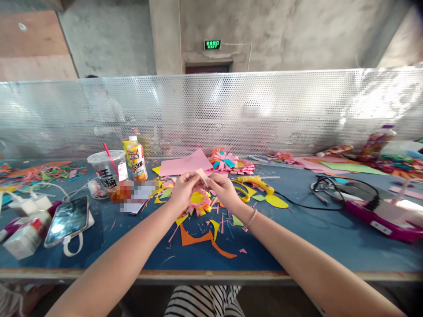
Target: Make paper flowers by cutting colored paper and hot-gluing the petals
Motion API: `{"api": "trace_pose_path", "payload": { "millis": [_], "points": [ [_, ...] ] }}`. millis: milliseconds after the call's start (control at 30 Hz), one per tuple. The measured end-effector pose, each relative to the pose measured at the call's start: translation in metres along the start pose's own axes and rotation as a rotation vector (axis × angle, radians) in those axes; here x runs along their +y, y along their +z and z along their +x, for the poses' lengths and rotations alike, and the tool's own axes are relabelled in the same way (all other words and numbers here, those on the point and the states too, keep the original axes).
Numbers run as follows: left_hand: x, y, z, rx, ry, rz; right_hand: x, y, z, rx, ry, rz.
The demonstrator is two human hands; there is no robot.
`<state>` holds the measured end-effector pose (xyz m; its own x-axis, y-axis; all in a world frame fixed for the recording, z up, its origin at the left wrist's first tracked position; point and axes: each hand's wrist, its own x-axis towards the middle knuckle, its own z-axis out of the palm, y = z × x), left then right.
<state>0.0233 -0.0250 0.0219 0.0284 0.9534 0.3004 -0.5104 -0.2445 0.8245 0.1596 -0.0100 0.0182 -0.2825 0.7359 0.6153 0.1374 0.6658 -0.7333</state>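
Between both hands, above the middle of the table, is a small strip of pale pink paper [201,175]. My left hand [185,187] pinches it from the left, and my right hand [223,188] grips its other side with closed fingers. Just below them lies a paper flower [198,199] with a yellow centre and a pink and orange fringe. Behind the hands rests a large pink paper sheet [187,163], with a pink and blue paper flower [224,161] beside it. A yellow glue gun [256,183] lies right of my right hand, near yellow-handled scissors [243,193].
Orange paper scraps [194,237] lie near the front edge. At left stand a lidded drink cup [107,174], a juice bottle [137,160] and a phone [68,220]. A purple power strip [376,222] with black cables lies at right. A perforated metal screen [198,110] closes the back.
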Motion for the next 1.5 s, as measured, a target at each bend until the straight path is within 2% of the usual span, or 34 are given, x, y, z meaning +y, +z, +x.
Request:
{"api": "trace_pose_path", "payload": {
  "millis": [467,633,833,1033,1167,1333,1500],
  "points": [
    [0.003,0.004,-0.004,-0.023,0.027,0.066,-0.007,0.001,-0.001,0.045,0.045,-0.024],
    [-0.001,0.002,-0.003,0.033,0.066,0.156,-0.008,0.002,-0.002,0.034,0.015,-0.063],
    [-0.003,0.002,-0.002,0.084,0.072,0.162,-0.012,0.004,-0.004,-0.002,0.002,-0.088],
    [-0.002,0.001,0.0,0.133,0.103,0.17,-0.012,0.004,-0.005,0.092,-0.043,-0.086],
    [-0.002,0.001,-0.003,0.063,0.114,0.238,-0.007,0.002,-0.003,0.135,-0.066,-0.099],
    [-0.003,0.003,-0.008,-0.054,0.162,0.389,-0.006,0.002,-0.001,0.091,-0.042,-0.043],
    [-0.005,0.002,-0.007,-0.065,0.196,0.456,-0.007,0.004,-0.002,0.078,-0.019,0.019]
  ]
}}
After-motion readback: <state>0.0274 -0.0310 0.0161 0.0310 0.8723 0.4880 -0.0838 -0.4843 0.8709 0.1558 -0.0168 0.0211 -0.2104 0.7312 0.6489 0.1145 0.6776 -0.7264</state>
